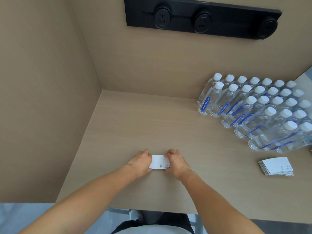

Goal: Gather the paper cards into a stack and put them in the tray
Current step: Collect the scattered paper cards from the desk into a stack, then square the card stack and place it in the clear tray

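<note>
A white paper card (159,162) with small black print lies on the beige table, near the front middle. My left hand (141,162) grips its left end and my right hand (175,162) grips its right end, fingers curled over the edges. Whether more cards lie under it is hidden by my hands. A second, fanned pile of paper cards (276,166) rests on the table at the right, apart from both hands. No tray shows in this view.
Several rows of clear water bottles (256,108) with white caps stand at the back right. A black socket strip (200,17) hangs on the rear wall. A side wall (42,98) closes the left. The table's front edge (152,210) runs below my forearms.
</note>
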The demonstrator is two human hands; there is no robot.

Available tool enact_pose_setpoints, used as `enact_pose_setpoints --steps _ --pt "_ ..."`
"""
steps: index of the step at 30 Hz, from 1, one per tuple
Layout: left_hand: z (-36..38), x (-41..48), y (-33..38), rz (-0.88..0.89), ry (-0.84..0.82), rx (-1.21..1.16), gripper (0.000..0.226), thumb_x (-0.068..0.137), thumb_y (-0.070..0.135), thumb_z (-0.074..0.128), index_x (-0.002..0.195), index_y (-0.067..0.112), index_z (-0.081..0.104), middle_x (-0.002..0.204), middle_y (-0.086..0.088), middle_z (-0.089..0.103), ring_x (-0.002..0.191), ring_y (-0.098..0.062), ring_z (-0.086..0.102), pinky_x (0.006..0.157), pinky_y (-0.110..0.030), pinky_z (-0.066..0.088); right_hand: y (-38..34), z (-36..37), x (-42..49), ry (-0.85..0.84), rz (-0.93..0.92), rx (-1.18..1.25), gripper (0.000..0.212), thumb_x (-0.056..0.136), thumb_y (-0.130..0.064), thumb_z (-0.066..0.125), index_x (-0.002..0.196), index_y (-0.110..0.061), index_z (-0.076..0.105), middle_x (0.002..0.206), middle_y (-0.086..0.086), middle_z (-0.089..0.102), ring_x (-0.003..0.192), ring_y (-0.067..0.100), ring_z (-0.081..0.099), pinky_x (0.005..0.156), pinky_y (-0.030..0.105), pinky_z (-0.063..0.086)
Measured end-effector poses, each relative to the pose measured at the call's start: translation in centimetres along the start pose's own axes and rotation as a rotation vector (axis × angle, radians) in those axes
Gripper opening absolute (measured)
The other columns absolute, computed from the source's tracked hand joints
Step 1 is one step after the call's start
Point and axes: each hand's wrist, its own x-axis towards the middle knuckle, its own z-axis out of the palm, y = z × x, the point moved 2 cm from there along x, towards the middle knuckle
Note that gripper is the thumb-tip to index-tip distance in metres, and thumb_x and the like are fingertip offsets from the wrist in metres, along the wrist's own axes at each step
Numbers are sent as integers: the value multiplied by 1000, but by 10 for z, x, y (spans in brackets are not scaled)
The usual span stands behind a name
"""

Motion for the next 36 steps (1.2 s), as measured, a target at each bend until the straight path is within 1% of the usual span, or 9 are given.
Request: enact_pose_setpoints --steps 5,9,12,14,16,21,26,31,36 --pt "3 -4 -4 -29 34 -120 40 94 33 57 120 4 49 125 -9 41 105 -26 52 88 -35 46 -1 -5 1 -50 61 63 46 86 -10 60 130 -15 50 136 4 40 106 19 47 101 28 43" --pt "0 -2 -15 -113 56 -336 51 84 43 69 117 8 50 118 -4 42 105 -25 54 89 -35 47 5 -12 4 -44 76 101 61 81 -20 72 137 -9 49 139 6 41 129 23 40 107 28 38" --pt "-2 -4 -29 -271 124 -472 49 85 38 71 120 7 56 121 -9 54 118 -27 52 97 -33 44 14 -17 4 62 211 188 36 85 -19 66 116 -3 60 122 8 52 113 26 55 89 27 47" --pt "-2 -6 -39 -411 146 -585 36 84 33 73 110 11 62 121 -10 62 113 -25 57 94 -30 47 15 -20 3 104 332 281 8 87 -13 61 86 -6 62 94 4 56 83 21 60 66 22 46" --pt "-1 -7 -44 -536 145 -701 22 80 29 76 89 16 61 111 -11 69 95 -22 63 79 -25 49 12 -20 3 99 434 359 24 86 -12 59 65 -13 48 72 -2 48 63 18 48 49 21 37" --pt "5 -3 -35 -711 129 -1032 23 71 10 82 70 10 59 92 -15 72 85 -29 74 78 -39 62 -5 -6 6 10 541 489 5 85 -10 56 81 -10 60 87 7 62 75 25 57 62 25 44" --pt "11 -6 -27 -807 160 -1264 24 74 -9 75 72 7 57 91 -16 67 84 -30 70 73 -40 62 -10 3 5 53 627 616 16 79 -4 50 69 -14 57 79 6 62 66 24 53 45 20 37" --pt "17 -10 -31 -825 75 -1525 23 81 -13 71 95 2 59 92 -16 68 77 -23 68 56 -30 55 0 2 3 66 694 808 23 78 -3 57 58 -15 58 66 6 62 62 24 59 63 28 48" --pt "10 -9 -30 -726 -28 -1613 27 83 -13 69 100 5 58 105 -16 70 89 -27 69 66 -34 58 10 7 -2 85 736 1097 12 87 7 59 81 -3 63 98 21 70 90 32 70 86 39 59"
